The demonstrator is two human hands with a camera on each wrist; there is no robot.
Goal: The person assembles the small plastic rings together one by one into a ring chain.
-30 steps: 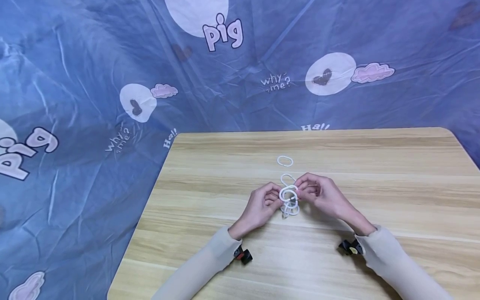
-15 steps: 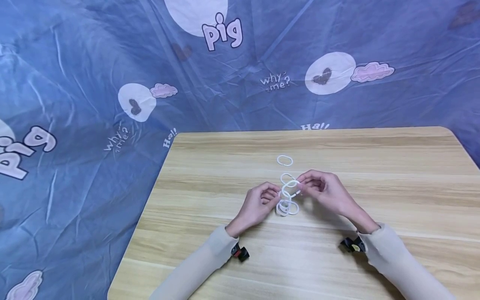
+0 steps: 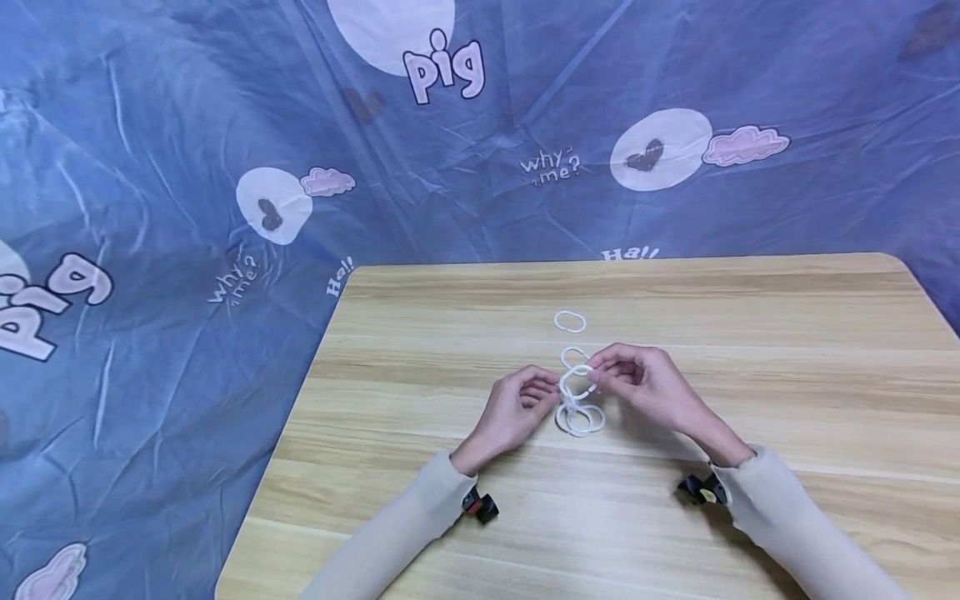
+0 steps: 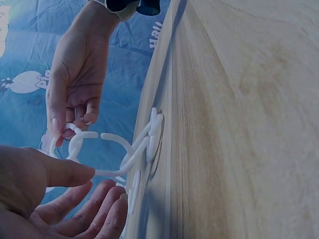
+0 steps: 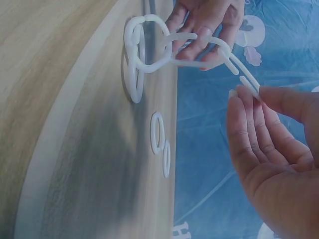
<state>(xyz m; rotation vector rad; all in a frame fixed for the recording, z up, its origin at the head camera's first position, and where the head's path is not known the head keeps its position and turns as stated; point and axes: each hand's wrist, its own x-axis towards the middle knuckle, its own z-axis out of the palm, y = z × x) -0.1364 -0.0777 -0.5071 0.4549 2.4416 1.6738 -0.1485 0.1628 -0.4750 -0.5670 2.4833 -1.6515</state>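
My left hand [image 3: 517,412] pinches a white split oval ring, which looks like a plastic shower curtain ring [image 4: 112,173], between thumb and fingers. Its gap shows on the side away from the thumb in the left wrist view. My right hand [image 3: 648,387] pinches a second such ring [image 5: 249,74], linked through the first, with its gap near the fingertips. From the left hand's ring hang more linked rings [image 5: 132,74], their lower ends at the tabletop. Both hands face each other low over the table.
Two loose white rings lie beyond the hands on the wooden table [image 3: 420,333]: a nearer ring [image 3: 563,357] and a farther ring [image 3: 570,312]. A blue printed cloth [image 3: 465,192] hangs behind and left of the table. Each wrist wears a small black camera [image 3: 480,504].
My right hand drew its ring out to the right, then came slightly back left. The left hand shifted a little left. The hanging rings swung and now spread farther right at the tabletop.
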